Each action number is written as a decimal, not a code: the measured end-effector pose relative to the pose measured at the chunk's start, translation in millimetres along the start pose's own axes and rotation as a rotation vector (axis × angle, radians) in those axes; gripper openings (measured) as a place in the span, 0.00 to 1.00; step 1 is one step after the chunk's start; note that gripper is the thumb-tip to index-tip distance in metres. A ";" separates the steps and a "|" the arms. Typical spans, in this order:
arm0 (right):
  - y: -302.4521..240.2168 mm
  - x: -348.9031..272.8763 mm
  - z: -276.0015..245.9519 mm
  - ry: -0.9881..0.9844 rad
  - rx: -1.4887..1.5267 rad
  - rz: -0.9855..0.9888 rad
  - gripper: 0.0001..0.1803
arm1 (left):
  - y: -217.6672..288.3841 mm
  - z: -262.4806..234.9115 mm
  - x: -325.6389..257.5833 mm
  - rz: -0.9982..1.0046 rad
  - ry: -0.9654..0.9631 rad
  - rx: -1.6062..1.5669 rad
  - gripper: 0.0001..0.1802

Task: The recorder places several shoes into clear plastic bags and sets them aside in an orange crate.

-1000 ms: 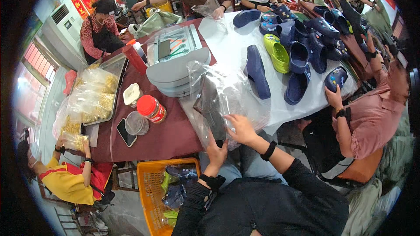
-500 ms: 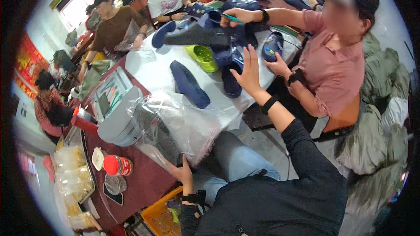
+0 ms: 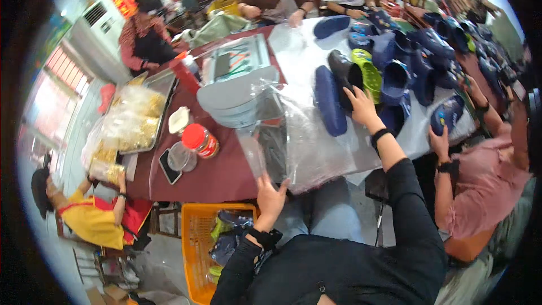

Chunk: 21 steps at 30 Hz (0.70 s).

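Note:
My left hand (image 3: 271, 200) is at the table's front edge, thumb and fingers closed round the near end of a clear plastic bag (image 3: 257, 155). A dark, long shape (image 3: 275, 149) shows through the plastic; its kind is unclear. My right hand (image 3: 364, 110) reaches over the white sheet and grips the near end of a black clog (image 3: 340, 68). Left of that clog lies a dark blue, sole-shaped piece (image 3: 329, 101). Right of it are a lime-green clog (image 3: 370, 73) and a navy clog (image 3: 395, 82). More navy clogs are heaped beyond.
A grey machine (image 3: 237, 87) with tools on top stands left of the bag. On the maroon cloth are a red-lidded jar (image 3: 200, 141), a clear cup (image 3: 182, 158) and a phone (image 3: 169, 166). An orange basket (image 3: 189, 248) stands below. At right, a co-worker (image 3: 480, 175) holds a clog.
The view has swung left. My right hand, raised with fingers spread before, is now down at the black clog. That clog was blurred by motion and now rests on the table.

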State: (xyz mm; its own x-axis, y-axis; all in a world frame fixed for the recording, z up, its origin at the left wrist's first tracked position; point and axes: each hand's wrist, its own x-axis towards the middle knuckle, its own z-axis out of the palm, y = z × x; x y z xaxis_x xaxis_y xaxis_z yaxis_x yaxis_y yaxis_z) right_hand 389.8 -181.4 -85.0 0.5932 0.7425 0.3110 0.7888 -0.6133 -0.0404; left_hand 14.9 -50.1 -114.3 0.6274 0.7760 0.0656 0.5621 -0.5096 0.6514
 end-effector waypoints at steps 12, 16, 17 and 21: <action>-36.5 -11.4 -37.6 0.438 0.153 0.149 0.36 | -1.9 1.0 -2.1 0.401 0.231 0.116 0.37; -95.4 -90.1 -141.2 0.624 0.437 0.046 0.33 | -6.7 8.4 11.4 0.439 0.122 0.162 0.39; -100.3 -117.5 -162.4 0.600 0.566 0.099 0.32 | -9.1 12.4 19.3 0.501 0.100 0.063 0.41; -70.3 -224.3 -217.0 0.577 1.218 0.310 0.35 | 16.6 31.2 34.6 0.540 0.036 -0.230 0.43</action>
State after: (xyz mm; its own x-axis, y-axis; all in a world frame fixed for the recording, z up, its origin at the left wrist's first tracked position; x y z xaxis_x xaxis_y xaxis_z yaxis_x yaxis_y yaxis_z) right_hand 166.3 -363.3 54.1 0.8544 0.2217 0.4699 0.4568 0.1105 -0.8827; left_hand 62.8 -43.4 -124.8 0.7713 0.4432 0.4568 0.0344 -0.7457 0.6654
